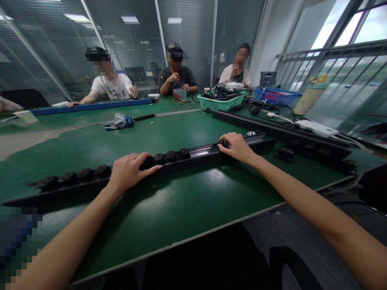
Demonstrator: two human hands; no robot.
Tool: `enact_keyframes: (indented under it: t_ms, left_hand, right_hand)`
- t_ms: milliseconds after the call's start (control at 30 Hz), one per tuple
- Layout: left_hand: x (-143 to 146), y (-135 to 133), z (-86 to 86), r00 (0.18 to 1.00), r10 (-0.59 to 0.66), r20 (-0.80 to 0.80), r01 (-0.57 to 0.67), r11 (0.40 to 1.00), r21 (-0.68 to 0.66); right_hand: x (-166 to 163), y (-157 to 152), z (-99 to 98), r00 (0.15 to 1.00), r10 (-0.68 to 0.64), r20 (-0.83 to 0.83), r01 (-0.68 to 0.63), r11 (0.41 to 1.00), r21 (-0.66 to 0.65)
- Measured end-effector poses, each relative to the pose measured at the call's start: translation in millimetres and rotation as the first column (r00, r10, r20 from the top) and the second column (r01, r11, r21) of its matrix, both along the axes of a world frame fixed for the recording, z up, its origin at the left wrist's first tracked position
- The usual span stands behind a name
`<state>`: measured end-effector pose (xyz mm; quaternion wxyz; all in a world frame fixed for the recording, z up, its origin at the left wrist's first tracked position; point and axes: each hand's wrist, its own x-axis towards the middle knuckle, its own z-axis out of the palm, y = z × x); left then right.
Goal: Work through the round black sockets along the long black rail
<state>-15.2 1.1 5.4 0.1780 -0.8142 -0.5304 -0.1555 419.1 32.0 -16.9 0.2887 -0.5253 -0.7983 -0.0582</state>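
A long black metal channel lies at a slant across the green table. Round black socket modules sit in its left and middle stretch, while the stretch right of them shows a bare shiny inside. Over the modules, my left hand is closed round the channel, thumb along the near side and fingers at the far side, partly hidden. My right hand pinches a small black socket module at the channel's right part.
Another long black bar lies at the right, near a white power strip and cables. Behind stand a green basket of cables and a blue basket. Gloves lie at mid-left. Three people sit across the table, one at a blue bar.
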Motion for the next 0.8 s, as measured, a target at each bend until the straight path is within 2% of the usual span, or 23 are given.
enact_keyframes:
  t_ms: [367, 800]
  left_hand:
    - [0.9, -1.1, 1.6, 1.0, -0.002, -0.003, 0.002, 1.0, -0.01]
    - [1.6, -1.1, 1.8, 1.0, 0.002, 0.005, -0.002, 1.0, -0.012]
  right_hand:
    - [6.3, 3.7, 3.3, 0.996, 0.049, -0.079, -0.054, 0.997, -0.056]
    - [2.4, 2.2, 0.3, 0.991, 0.006, -0.135, -0.02, 0.994, -0.104]
